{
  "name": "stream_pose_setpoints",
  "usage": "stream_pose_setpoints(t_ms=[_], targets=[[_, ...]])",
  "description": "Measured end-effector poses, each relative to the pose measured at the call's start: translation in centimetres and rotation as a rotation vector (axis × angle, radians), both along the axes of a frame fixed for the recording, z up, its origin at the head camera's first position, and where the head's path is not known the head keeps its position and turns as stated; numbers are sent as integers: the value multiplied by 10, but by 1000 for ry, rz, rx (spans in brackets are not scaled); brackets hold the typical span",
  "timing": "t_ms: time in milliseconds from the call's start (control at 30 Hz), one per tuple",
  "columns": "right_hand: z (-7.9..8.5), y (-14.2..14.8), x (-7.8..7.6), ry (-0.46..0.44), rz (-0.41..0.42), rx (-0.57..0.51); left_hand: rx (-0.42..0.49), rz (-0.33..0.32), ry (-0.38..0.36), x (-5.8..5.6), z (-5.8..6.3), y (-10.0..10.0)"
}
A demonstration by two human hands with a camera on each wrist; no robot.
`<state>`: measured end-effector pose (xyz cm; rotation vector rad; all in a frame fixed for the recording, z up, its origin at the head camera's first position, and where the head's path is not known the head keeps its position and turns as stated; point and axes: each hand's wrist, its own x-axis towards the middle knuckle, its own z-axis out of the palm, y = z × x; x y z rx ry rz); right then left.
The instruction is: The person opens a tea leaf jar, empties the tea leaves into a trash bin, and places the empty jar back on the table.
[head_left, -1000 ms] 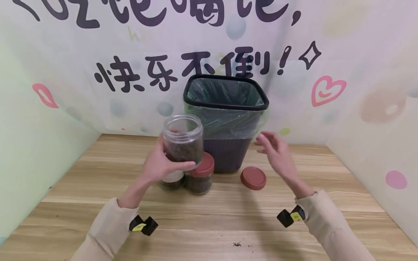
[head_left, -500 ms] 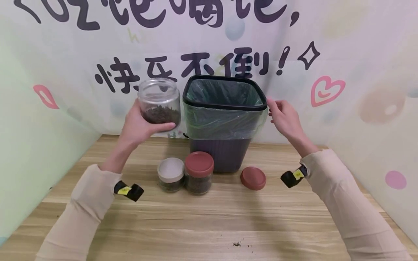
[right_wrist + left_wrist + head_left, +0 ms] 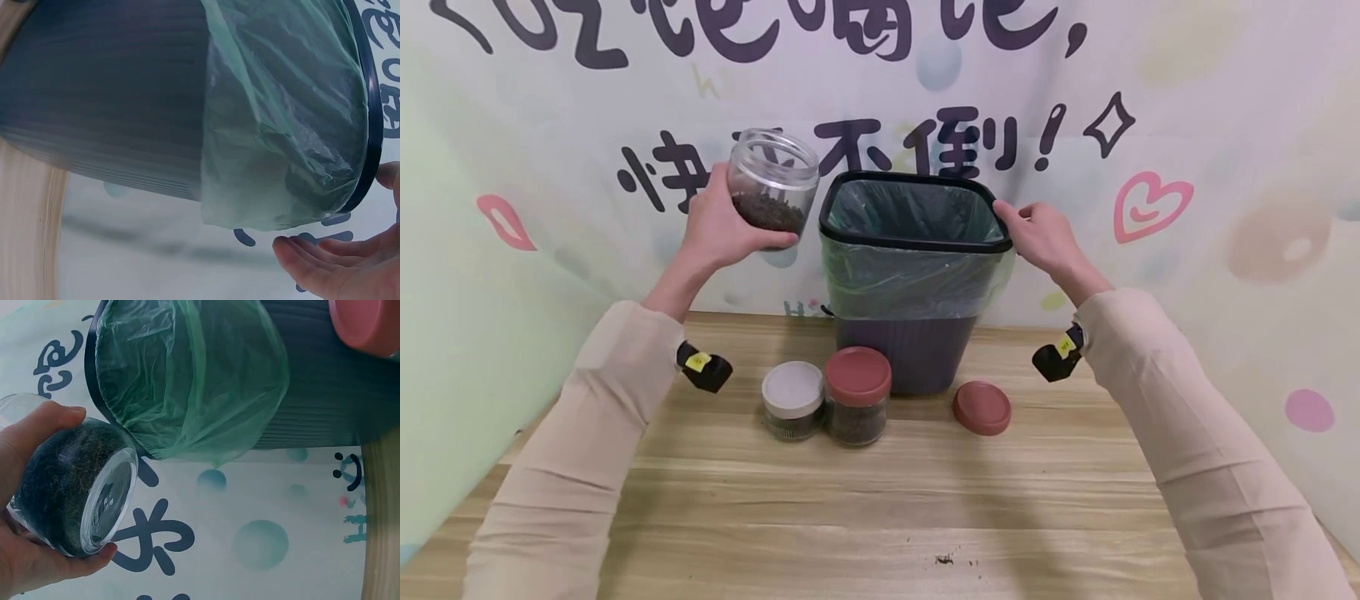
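Note:
In the head view my left hand (image 3: 718,221) grips a clear open-topped jar (image 3: 775,187), held up left of the bin and tilted toward it. Dark, dry, loose bits that look like tea leaves (image 3: 65,469) lie inside the jar, seen through its wall in the left wrist view. A dark trash bin (image 3: 902,354) with a green plastic liner (image 3: 917,283) and a black rim stands behind the table's jars. At the bin's right rim is my right hand (image 3: 1041,237), its thumb touching the rim. Its other fingers (image 3: 306,265) extend loosely below the rim, apart from the liner.
On the wooden table (image 3: 820,517), a white-lidded jar (image 3: 793,400) stands beside a red-lidded jar (image 3: 858,396), in front of the bin. A loose red lid (image 3: 982,408) lies to their right. Dark crumbs (image 3: 943,560) lie near the front. A printed cloth (image 3: 1075,83) hangs behind.
My left hand has lifted the jar from above the lidded jars to beside the bin's top, tilting it right. My right hand has risen and moved to the bin's rim.

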<state>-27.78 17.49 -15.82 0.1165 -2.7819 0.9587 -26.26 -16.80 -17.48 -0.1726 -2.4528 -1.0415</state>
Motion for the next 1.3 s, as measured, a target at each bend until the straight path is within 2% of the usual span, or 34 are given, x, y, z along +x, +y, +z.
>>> stream_pose_setpoints(t_ms=[167,300,600,1000,1300], targets=[[5,-5,-6,-22,11,28,-62,21,5,-8,15,3],[7,-7,-11,-54,12,50,-106,4,16,-14,26,8],[11,-13,-16,-98,11,77,-173,-22,36,-28,42,21],[12,-18,-20,-120,-20,149,-246,-30,50,-37,48,34],[9,-19,-20,-151,-62,75,-322,-38,89,-40,48,40]])
